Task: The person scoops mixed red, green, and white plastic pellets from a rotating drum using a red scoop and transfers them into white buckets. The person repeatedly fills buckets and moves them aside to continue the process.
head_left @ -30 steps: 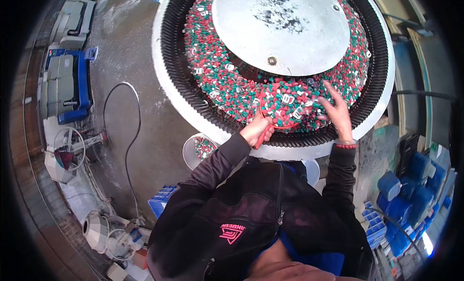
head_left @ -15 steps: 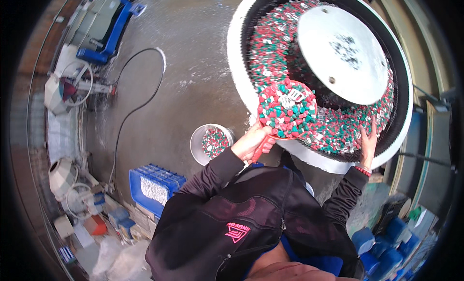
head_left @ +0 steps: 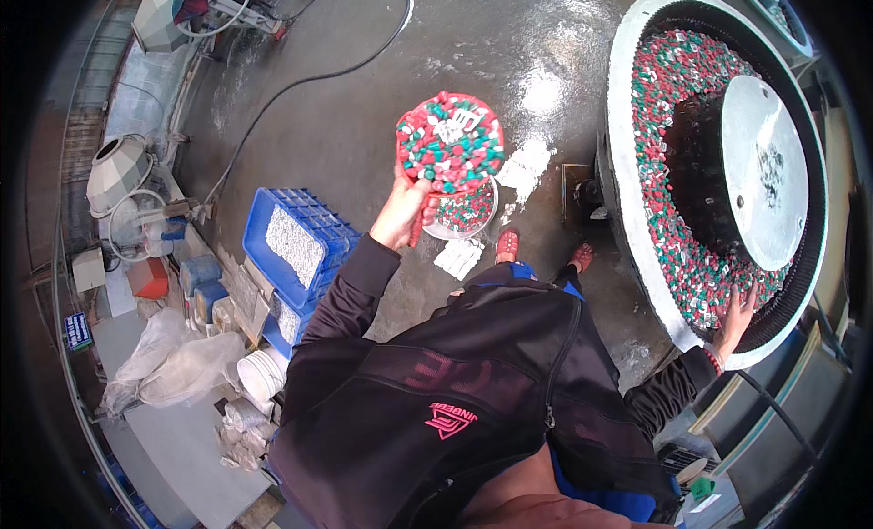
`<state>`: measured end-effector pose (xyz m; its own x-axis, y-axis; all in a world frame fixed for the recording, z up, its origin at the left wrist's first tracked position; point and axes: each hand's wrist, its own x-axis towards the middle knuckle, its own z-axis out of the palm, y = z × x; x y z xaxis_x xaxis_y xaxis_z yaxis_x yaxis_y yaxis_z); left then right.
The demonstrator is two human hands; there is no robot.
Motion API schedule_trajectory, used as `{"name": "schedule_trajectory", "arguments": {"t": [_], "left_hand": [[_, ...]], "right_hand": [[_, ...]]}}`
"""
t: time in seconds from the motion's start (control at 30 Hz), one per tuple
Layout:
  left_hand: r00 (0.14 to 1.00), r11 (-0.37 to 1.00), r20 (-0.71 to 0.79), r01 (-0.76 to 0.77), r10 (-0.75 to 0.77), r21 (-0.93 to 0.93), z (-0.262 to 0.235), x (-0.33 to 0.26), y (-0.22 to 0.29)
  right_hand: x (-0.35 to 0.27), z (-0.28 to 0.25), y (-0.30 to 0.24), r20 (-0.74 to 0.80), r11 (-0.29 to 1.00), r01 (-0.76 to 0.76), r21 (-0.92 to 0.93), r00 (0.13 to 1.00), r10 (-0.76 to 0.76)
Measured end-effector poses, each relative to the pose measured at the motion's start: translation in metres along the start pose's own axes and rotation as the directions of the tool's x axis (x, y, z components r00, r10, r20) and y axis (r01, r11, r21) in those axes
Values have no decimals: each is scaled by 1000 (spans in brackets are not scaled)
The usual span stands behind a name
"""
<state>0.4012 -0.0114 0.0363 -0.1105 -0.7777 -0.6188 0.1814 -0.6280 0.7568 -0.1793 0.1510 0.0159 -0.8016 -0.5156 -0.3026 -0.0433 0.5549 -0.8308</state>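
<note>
My left hand (head_left: 398,215) is closed round the handle of a red scoop (head_left: 488,110), held out over the floor. Red, green and white tumbling stones fill it, with several silvery metal pieces (head_left: 466,120) on top. Below the scoop, and partly hidden by it, stands a pale bucket (head_left: 495,211) holding more such stones. At right is a large round tumbling bowl (head_left: 622,165) with a white rim and a ring of stones and metal pieces (head_left: 668,224). My right hand (head_left: 735,322) lies on the stones at its near side, fingers spread.
Blue crates (head_left: 259,221) with white pellets stand left of my body. A black hose (head_left: 300,81) curves across the wet floor (head_left: 464,38). Faceted barrel machines (head_left: 118,174) line the left wall. White buckets (head_left: 262,374) and plastic sheeting (head_left: 177,356) lie at lower left.
The loaded scoop has moved left in my left hand, from the bowl's edge to above the bucket. My view has shifted left; my right hand stays at the bowl's near side.
</note>
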Motion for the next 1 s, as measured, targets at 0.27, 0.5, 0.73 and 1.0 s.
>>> {"name": "schedule_trajectory", "arguments": {"t": [0.27, 0.5, 0.73, 1.0], "left_hand": [[845, 266, -89, -65, 527, 962, -101, 48, -96], [657, 61, -83, 57, 749, 997, -125, 99, -153], [658, 723, -445, -226, 608, 653, -69, 102, -87], [662, 408, 245, -666, 708, 624, 176, 144, 38]], "right_hand": [[-14, -4, -10, -31, 979, 159, -126, 986, -164], [-20, -25, -34, -60, 962, 120, -246, 989, -138], [-17, -60, -11, -197, 977, 30, -210, 978, -72], [57, -89, 77, -96, 926, 111, -361, 983, -155]]}}
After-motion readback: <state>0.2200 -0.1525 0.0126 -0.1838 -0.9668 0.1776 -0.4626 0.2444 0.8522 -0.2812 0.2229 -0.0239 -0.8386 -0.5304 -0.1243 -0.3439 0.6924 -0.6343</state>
